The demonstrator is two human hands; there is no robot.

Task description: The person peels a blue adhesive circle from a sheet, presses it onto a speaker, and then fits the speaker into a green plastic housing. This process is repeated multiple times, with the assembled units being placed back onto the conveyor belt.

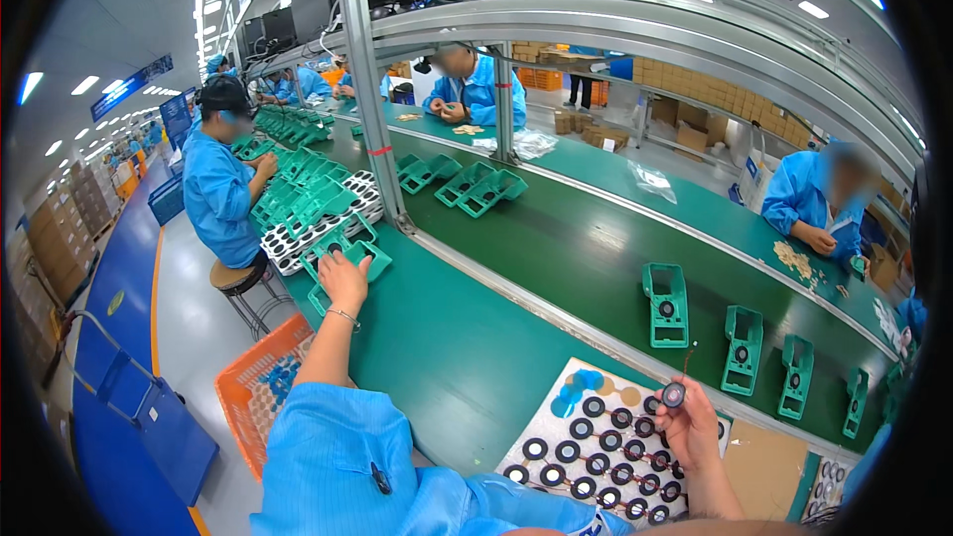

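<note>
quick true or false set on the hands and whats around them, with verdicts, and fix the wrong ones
1. The right hand holds a black round part. True.
2. The left hand is inside the basket. False: the left hand is at a green housing, and the basket is apart from it.
3. A bracelet is on the left wrist. True.
4. The basket is blue. False: it is orange.
5. More green housings lie on the belt. True.
6. The tray near the right hand is bare. False: the tray bears many round parts.
</note>
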